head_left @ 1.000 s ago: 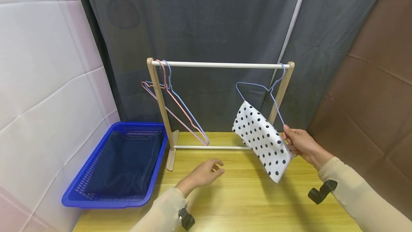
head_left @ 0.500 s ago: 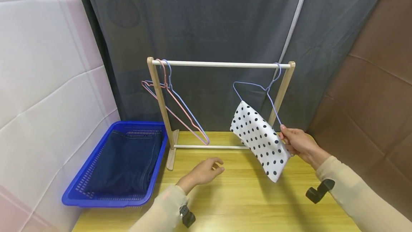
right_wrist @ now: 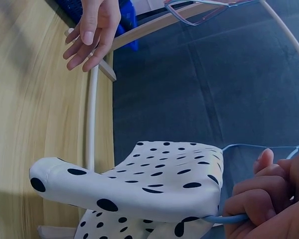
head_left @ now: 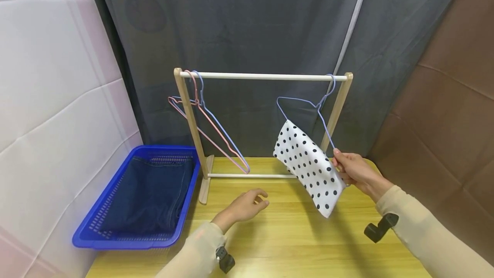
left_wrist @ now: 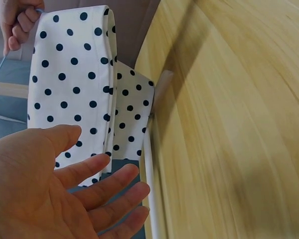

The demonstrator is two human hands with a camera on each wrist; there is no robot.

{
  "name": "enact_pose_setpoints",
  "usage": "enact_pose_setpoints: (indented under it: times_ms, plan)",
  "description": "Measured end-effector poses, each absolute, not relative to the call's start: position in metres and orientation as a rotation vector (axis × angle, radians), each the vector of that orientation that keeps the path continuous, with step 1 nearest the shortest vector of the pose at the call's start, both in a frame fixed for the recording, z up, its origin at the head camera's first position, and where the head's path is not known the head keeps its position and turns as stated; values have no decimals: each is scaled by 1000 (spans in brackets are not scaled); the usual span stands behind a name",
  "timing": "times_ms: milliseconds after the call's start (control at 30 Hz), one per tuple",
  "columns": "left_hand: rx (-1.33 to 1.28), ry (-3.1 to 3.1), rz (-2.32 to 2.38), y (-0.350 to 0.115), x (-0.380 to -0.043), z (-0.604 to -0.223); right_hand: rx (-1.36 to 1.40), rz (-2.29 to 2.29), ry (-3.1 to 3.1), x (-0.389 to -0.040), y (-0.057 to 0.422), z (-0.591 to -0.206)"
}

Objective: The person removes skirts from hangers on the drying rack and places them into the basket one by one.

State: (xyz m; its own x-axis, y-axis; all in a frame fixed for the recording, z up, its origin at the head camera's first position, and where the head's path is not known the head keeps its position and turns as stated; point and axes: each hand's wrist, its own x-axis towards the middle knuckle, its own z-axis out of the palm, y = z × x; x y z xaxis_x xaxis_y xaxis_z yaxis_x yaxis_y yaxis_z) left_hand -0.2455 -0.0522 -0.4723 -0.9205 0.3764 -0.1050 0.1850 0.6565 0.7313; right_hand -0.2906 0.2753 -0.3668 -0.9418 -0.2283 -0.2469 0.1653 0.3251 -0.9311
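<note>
A white cloth with black polka dots (head_left: 306,166) is draped folded over the lower bar of a blue-purple hanger (head_left: 297,98). The hanger's hook sits on the top rail of a small rack (head_left: 251,76), near its right end. My right hand (head_left: 356,173) pinches the hanger's right corner, beside the cloth's edge; in the right wrist view the curled fingers (right_wrist: 254,199) wrap the blue wire. Over the wooden table, left of the cloth, my left hand (head_left: 243,207) hovers with loosely bent fingers and holds nothing. In the left wrist view its palm (left_wrist: 35,184) faces the cloth.
A pink hanger (head_left: 216,125) and a blue hanger (head_left: 227,134) hang at the rail's left end. Left of the rack, a blue plastic basket (head_left: 82,237) contains folded dark denim (head_left: 148,196). A grey curtain (head_left: 247,20) stands behind, with a brown panel (head_left: 436,98) at right.
My right hand has shifted slightly left, sliding the hanger's hook along the rail and carrying the polka-dot cloth with it. The left hand has stayed in place.
</note>
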Motion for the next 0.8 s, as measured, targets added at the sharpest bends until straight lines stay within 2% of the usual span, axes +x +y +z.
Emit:
enact_pose_setpoints:
  times_ms: [800]
  plan:
    - [456,2628,1113,-51,-246,-471,-8,-1638,2299,-290,268,-364]
